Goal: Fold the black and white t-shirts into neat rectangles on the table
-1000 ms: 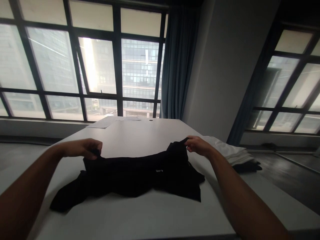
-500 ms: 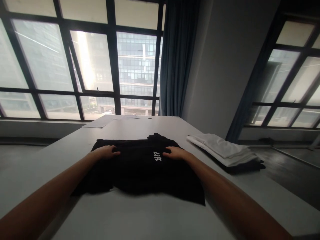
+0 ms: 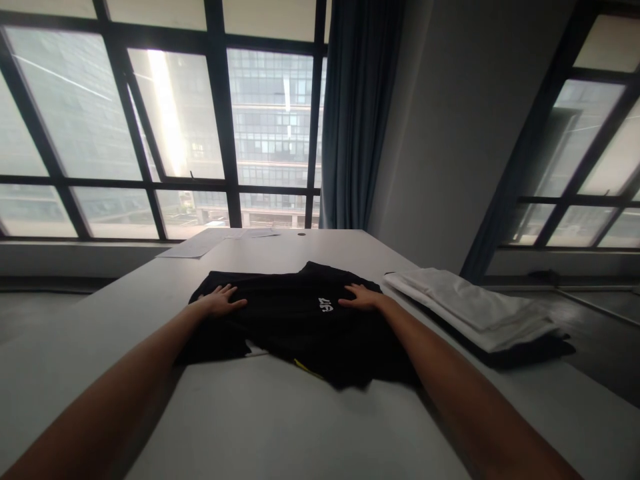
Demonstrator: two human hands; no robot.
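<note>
A black T-shirt [image 3: 285, 313] with white lettering lies spread on the white table [image 3: 280, 427]. Its near edge is uneven, and a thin yellow strip shows there. On the shirt's left part rests my left hand [image 3: 220, 301], fingers spread and palm down. My right hand [image 3: 361, 297] lies flat on the right part, just beside the lettering, its fingers apart. Neither hand has cloth gathered in it as far as I can see.
To the right sits a stack of folded clothes, a white garment [image 3: 465, 303] over a dark one [image 3: 530, 352]. Sheets of paper [image 3: 187, 249] lie at the table's far left. Beyond the far end are windows and a blue curtain [image 3: 355, 133].
Both hands have shifted slightly right with the shirt, and their fingers are more spread. The shirt's near edge has changed shape, and the yellow strip now shows. The view has moved a little.
</note>
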